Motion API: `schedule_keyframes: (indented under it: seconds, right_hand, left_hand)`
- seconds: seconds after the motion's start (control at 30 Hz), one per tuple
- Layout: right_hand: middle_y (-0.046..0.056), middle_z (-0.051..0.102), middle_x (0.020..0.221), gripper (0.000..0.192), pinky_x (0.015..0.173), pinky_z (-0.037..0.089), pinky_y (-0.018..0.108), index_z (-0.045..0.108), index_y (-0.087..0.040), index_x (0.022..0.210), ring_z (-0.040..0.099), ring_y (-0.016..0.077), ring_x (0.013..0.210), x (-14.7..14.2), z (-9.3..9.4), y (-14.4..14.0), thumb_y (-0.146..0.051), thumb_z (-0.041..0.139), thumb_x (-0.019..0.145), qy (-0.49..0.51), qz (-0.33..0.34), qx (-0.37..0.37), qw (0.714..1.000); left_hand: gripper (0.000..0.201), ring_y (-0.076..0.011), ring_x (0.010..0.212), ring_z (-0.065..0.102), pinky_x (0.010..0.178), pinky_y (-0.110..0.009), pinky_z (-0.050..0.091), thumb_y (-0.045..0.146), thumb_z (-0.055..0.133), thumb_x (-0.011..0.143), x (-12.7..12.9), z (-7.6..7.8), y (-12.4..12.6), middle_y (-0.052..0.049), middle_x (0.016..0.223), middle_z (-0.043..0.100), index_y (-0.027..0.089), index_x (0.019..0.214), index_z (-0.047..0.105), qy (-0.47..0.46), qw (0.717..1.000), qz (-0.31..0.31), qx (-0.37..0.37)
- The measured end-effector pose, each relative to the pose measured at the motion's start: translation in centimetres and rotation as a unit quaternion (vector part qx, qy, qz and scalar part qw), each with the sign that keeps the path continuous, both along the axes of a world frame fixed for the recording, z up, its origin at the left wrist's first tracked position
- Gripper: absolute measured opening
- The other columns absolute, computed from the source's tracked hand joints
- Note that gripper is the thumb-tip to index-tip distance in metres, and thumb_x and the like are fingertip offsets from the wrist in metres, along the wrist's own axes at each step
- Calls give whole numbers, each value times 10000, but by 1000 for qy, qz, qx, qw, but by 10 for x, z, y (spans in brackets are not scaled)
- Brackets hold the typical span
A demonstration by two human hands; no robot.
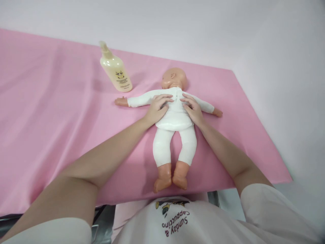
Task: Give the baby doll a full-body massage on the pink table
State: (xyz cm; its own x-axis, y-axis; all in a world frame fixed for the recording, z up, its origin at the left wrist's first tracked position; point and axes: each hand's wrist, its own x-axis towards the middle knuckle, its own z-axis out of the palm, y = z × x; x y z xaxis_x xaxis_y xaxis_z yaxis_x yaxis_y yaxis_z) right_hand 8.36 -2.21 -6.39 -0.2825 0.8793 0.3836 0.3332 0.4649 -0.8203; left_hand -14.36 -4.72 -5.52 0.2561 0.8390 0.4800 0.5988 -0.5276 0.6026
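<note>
A baby doll [175,118] in a white bodysuit lies face down on the pink sheet [63,112], head toward the wall, arms spread, bare feet near the front edge. My left hand [157,108] rests flat on the left side of its upper back, fingers apart. My right hand [192,108] lies flat on the right side of the back, fingers apart. Neither hand grips anything; the fingertips almost meet near the doll's neck.
A cream pump bottle [116,70] with a small label stands on the sheet behind and left of the doll, near its left arm. White walls run along the back and the right. The bed's front edge lies just beyond the doll's feet.
</note>
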Motion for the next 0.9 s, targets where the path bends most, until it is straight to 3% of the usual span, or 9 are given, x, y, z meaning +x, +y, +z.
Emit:
schedule_keyframes:
  seconds: [0.23, 0.43, 0.9]
  right_hand:
    - [85, 619, 1481, 309, 991, 562, 434, 726, -238, 1136, 674, 217, 1032, 1, -2, 2, -466, 597, 972, 4, 11, 16, 1000]
    - [75, 617, 1492, 277, 964, 581, 449, 738, -249, 1132, 679, 196, 913, 2, -4, 3, -429, 606, 969, 11, 14, 15, 1000]
    - [62, 610, 1498, 278, 988, 575, 449, 730, -258, 1150, 675, 206, 965, 3, -8, 5, -428, 588, 983, 2, 12, 22, 1000]
  left_hand:
    - [340, -279, 1333, 587, 1197, -530, 371, 161, 488, 865, 0, 0, 0, -55, 1395, 684, 253, 1115, 701, -4, 1000, -1, 2]
    - [333, -283, 1333, 586, 1197, -538, 369, 167, 489, 874, 0, 1, -1, -55, 1395, 684, 254, 1115, 703, -5, 1000, 0, 0]
    - [331, -279, 1333, 587, 1192, -529, 373, 161, 491, 868, 0, 0, -1, -56, 1396, 684, 246, 1110, 700, -7, 1000, -2, 5]
